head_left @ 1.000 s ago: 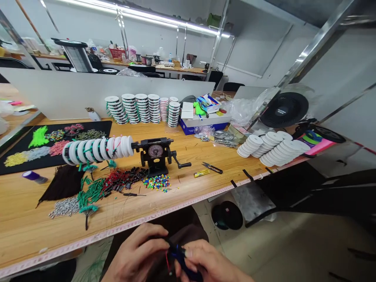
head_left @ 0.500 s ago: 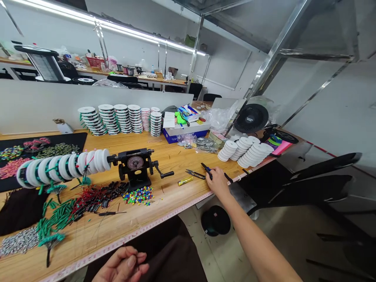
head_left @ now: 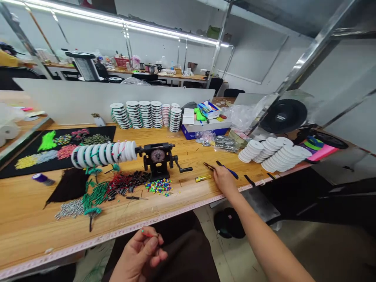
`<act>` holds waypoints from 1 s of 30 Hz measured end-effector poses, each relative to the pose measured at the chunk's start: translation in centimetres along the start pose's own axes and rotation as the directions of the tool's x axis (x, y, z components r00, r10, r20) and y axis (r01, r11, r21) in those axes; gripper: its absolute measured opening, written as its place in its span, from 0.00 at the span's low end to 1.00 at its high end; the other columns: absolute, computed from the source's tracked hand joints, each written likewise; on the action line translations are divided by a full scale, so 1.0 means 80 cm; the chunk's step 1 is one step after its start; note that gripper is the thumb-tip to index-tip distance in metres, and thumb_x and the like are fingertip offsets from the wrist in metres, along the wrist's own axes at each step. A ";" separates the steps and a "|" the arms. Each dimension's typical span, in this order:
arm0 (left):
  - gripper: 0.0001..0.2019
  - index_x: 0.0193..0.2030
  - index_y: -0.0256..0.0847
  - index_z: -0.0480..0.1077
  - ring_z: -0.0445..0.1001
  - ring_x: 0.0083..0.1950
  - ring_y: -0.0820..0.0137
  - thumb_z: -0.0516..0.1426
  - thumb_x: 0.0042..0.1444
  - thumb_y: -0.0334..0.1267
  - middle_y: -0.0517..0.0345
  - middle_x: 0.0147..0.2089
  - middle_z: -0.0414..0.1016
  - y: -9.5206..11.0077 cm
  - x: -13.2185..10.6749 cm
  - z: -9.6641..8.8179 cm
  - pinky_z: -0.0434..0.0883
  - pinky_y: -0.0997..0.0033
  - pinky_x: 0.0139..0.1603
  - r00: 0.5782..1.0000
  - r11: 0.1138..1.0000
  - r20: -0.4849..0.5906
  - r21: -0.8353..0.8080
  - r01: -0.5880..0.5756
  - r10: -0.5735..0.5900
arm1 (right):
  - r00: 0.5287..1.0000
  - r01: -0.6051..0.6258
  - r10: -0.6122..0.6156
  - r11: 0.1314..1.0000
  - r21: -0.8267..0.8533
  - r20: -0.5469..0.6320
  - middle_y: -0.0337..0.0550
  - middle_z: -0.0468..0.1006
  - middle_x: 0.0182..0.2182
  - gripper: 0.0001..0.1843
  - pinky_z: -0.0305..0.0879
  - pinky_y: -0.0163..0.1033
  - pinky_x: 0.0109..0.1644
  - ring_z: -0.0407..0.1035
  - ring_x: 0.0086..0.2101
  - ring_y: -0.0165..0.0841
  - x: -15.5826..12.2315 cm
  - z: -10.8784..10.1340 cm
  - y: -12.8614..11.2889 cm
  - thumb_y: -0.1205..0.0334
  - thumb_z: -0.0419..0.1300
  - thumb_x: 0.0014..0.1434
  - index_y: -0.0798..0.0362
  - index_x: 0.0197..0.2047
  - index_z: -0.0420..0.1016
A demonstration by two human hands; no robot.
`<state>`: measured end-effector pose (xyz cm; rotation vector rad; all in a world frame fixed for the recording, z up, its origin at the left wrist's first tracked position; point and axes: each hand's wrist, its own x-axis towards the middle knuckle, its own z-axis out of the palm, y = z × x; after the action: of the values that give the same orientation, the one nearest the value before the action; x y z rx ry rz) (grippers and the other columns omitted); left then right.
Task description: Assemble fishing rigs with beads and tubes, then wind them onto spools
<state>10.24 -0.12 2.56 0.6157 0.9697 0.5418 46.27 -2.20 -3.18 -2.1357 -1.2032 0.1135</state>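
My left hand (head_left: 143,252), low in front of my lap, is closed in a pinch. A thin red strand (head_left: 150,234) with a tiny green tip shows at its fingertips; the rest is hidden by the fingers. On the table to the right, my right hand (head_left: 225,181) has its fingers closed over small dark snips (head_left: 208,166), whose blades stick out to the left. Pliers with blue handles (head_left: 231,172) lie just beyond that hand. A yellow tube-like piece (head_left: 203,178) lies left of my right hand.
A black hand-cranked winder (head_left: 158,158) carries a row of white spools (head_left: 126,150). Before it lie coloured beads (head_left: 160,187), green sticks (head_left: 100,194) and red-black pieces (head_left: 125,184). White spool stacks (head_left: 251,151) stand at right, near a black fan (head_left: 283,116).
My right hand has shifted from the pliers to the snips. My left hand has risen slightly, and the red strand now shows in it. The view has swung left.
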 end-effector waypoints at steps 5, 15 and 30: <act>0.15 0.28 0.38 0.76 0.74 0.25 0.79 0.75 0.39 0.42 0.63 0.29 0.75 -0.003 -0.004 -0.008 0.68 0.84 0.25 0.998 0.997 0.020 -0.050 -0.057 0.058 | 0.992 -0.124 0.118 0.953 0.275 0.039 0.48 0.73 0.33 0.27 0.66 0.44 0.40 0.69 0.33 0.40 -0.045 0.000 -0.049 0.46 0.38 0.69 0.55 0.49 0.69; 0.13 0.27 0.38 0.79 0.68 0.22 0.82 0.75 0.38 0.40 0.63 0.26 0.75 -0.001 0.001 0.004 0.65 0.85 0.24 0.993 0.995 0.114 -0.093 -0.023 0.034 | 0.465 -0.806 -0.274 0.263 0.531 0.842 0.28 0.52 0.22 0.30 0.40 0.31 0.22 0.42 0.21 0.23 -0.220 0.009 -0.182 0.29 0.55 0.60 0.51 0.34 0.62; 0.14 0.28 0.37 0.79 0.69 0.22 0.81 0.74 0.40 0.41 0.61 0.26 0.75 -0.020 0.008 0.003 0.64 0.85 0.23 0.990 1.000 0.137 0.003 -0.025 0.024 | 0.572 -0.777 -0.111 0.246 0.580 0.813 0.25 0.51 0.17 0.34 0.39 0.30 0.18 0.40 0.16 0.21 -0.247 0.030 -0.185 0.23 0.51 0.55 0.49 0.30 0.59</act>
<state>11.02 -0.86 1.20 0.6610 0.8352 0.5125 23.30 -11.33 -0.98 -1.1255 -0.5430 1.6799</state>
